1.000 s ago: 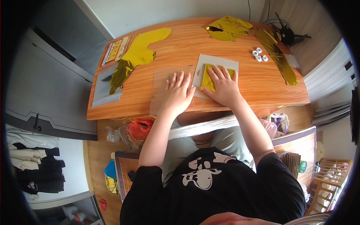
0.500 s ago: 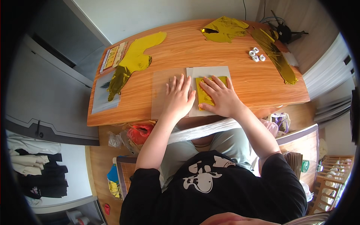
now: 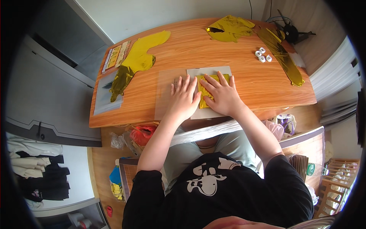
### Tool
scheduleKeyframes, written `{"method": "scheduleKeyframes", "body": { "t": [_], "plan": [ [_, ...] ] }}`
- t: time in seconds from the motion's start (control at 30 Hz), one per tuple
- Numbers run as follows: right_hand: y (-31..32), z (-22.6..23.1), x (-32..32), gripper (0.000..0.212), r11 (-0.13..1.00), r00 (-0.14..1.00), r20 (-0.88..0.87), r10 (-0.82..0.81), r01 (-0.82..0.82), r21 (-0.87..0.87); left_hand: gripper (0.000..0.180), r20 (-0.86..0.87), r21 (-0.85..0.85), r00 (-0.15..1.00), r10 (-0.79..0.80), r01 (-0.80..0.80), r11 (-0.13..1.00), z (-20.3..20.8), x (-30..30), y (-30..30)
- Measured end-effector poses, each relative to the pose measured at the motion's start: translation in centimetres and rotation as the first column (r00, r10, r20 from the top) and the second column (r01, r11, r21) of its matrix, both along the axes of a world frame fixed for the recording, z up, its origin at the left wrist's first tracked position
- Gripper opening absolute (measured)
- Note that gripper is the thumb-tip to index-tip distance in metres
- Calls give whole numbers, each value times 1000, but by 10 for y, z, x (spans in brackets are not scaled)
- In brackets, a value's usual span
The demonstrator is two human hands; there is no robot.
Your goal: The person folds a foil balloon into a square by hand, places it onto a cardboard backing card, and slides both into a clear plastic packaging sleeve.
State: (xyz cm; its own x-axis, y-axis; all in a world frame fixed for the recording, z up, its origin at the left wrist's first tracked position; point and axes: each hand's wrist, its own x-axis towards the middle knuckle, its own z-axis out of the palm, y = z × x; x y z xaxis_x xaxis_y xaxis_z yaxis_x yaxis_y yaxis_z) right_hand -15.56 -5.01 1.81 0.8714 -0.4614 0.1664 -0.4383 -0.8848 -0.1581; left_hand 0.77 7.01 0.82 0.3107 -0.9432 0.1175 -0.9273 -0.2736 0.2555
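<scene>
My right hand (image 3: 223, 96) lies spread on a flat, folded piece of gold foil (image 3: 204, 103), which rests on a grey card or sheet (image 3: 206, 71). Most of the foil's middle is covered by the palm and fingers. My left hand (image 3: 183, 100) rests flat beside it, fingers extended, on a clear plastic sleeve (image 3: 163, 97). The card's left edge overlaps the sleeve, near the left fingertips. Whether the sleeve holds anything is hard to make out.
Deflated gold foil balloons lie at the table's left (image 3: 139, 57), back (image 3: 230, 29) and right (image 3: 281, 57). Several small white rolls (image 3: 261, 59) sit near the right one. At the left edge are a printed card (image 3: 115, 56) and another clear sleeve (image 3: 103, 99). A black router-like device (image 3: 291, 33) stands behind.
The grey card and folded foil have shifted slightly left and away from me under my right hand, and the card is a little tilted. My left hand stays nearly in place.
</scene>
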Motion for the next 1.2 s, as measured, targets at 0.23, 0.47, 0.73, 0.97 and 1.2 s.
{"method": "scheduleKeyframes", "body": {
  "t": [0.23, 0.47, 0.73, 0.97, 1.2],
  "plan": [
    [17, -7, 17, 61, 998, 996, 66, -55, 52, 41, 69, -27, 38, 1000, -9, 10, 999, 5, 8, 6],
    [17, -4, 23, 64, 984, 994, 104, -38, 19, 178, 70, 50, 138, 986, -161, 152, 979, 19, 30, 14],
    [40, 7, 45, 64, 856, 965, 255, -60, -81, 510, 72, -43, 51, 981, -188, 190, 981, 12, 18, 18],
    [9, -3, 19, 67, 731, 853, 504, -137, -256, 633, 71, 71, 20, 978, -196, 195, 981, 2, 15, 14],
    [-5, 12, -31, 56, 939, 969, 145, 201, -233, 253, 73, 97, -16, 973, -211, 213, 977, -7, 24, 18]
  ]
}}
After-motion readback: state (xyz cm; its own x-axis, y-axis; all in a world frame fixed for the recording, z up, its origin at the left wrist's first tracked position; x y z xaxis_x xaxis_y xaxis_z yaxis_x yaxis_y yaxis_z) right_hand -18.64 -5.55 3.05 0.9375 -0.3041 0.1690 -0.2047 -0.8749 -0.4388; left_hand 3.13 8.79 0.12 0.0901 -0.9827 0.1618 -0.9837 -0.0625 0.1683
